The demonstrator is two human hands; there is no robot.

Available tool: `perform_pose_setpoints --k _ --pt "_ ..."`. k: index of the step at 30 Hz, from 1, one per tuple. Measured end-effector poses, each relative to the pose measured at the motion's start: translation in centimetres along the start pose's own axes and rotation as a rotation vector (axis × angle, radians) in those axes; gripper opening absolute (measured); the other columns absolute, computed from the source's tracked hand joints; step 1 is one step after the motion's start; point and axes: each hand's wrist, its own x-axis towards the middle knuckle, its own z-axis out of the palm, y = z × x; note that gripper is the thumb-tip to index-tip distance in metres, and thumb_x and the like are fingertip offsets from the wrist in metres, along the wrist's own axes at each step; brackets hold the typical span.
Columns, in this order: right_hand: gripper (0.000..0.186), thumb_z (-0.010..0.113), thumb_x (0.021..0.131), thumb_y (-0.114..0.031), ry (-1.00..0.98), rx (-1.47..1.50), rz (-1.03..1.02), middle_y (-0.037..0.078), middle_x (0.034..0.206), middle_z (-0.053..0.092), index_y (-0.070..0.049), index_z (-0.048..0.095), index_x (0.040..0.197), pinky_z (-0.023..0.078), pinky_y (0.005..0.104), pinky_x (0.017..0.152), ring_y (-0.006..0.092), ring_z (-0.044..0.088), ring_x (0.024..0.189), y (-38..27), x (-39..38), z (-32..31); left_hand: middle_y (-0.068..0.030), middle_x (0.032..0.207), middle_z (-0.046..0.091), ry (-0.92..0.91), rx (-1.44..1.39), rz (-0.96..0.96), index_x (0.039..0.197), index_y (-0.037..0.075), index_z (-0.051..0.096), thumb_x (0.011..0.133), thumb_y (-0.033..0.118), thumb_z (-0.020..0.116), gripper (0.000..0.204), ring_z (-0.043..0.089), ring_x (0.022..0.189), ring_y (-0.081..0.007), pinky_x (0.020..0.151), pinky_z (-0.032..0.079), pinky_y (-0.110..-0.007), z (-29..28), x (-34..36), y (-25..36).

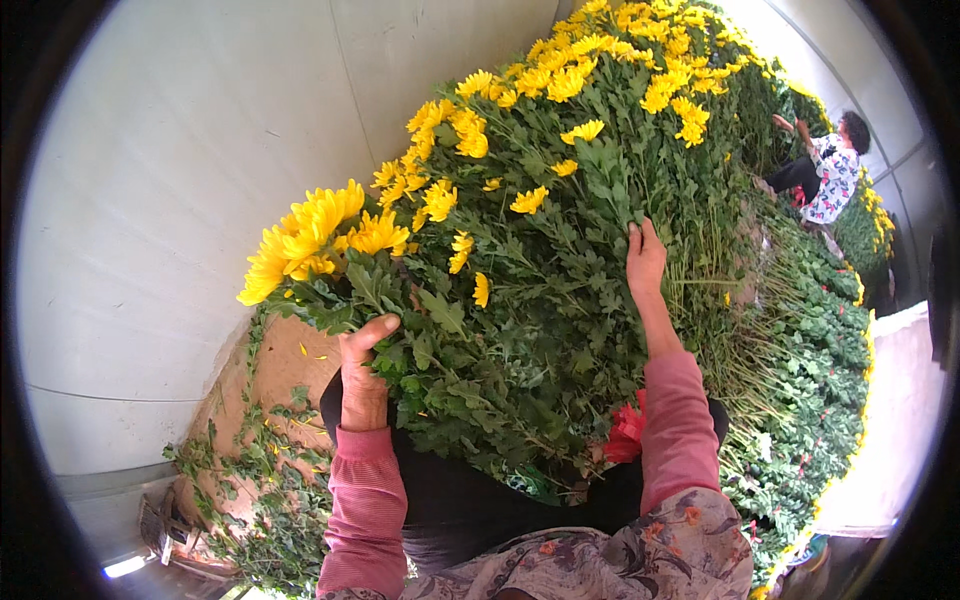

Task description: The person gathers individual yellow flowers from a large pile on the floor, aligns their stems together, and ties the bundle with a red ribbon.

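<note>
Yellow chrysanthemums on long leafy green stems fill the middle of the view. At the left, my left hand (366, 365) is closed round a bunch of chrysanthemums (312, 245), thumb uppermost, with the blooms pointing up and left. My right hand (646, 262) reaches forward and pinches a leafy chrysanthemum stem (612, 185) over the large heap of cut chrysanthemums (560, 85). A yellow bloom tops that stem. Leaves hide some of my left fingers. Beside my right forearm, near my lap, is something bright red (626, 430) whose kind I cannot make out.
A pale sheet wall (190, 200) rises at the left. Stripped leaves (270, 540) litter the brown floor (285, 365). At the far right a person (830, 175) in a flowered top sits beside the heap. Another long row of cut flowers (800, 390) curves along the right.
</note>
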Motion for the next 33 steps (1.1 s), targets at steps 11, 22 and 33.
perform_pose_setpoints --k 11,22,33 --pt "0.033 0.045 0.101 -0.015 -0.368 0.56 -0.016 0.011 0.103 0.067 -0.011 0.053 0.133 0.055 0.0306 0.074 0.0159 0.064 0.087 -19.6 -11.5 -1.3 -0.0167 0.113 0.065 -0.41 0.552 0.578 0.108 0.002 0.067 0.086 0.046 0.058 0.05 0.062 0.109 -0.0293 0.097 0.048 -0.045 -3.0 -0.9 -1.4" --pt "0.043 0.058 0.082 0.003 -0.399 0.243 -0.394 0.011 0.084 0.056 -0.007 0.057 0.124 0.05 0.0382 0.061 0.029 0.06 0.071 -25.2 -14.6 0.1 -0.014 0.104 0.069 -0.017 0.013 -0.088 0.102 -0.004 0.069 0.069 0.004 0.077 0.035 0.065 0.094 -0.0221 0.088 0.052 -0.034 2.2 -1.9 1.2" --pt "0.038 0.057 0.075 -0.003 -0.276 -0.132 -0.674 0.022 0.131 0.045 0.014 0.058 0.108 0.03 0.0529 0.103 0.038 0.037 0.128 -27.9 -13.0 -0.8 -0.0098 0.1 0.07 -0.002 0.268 -0.178 0.098 -0.004 0.07 0.065 -0.002 0.076 0.034 0.065 0.092 -0.0202 0.086 0.051 -0.032 2.6 -0.7 1.8"
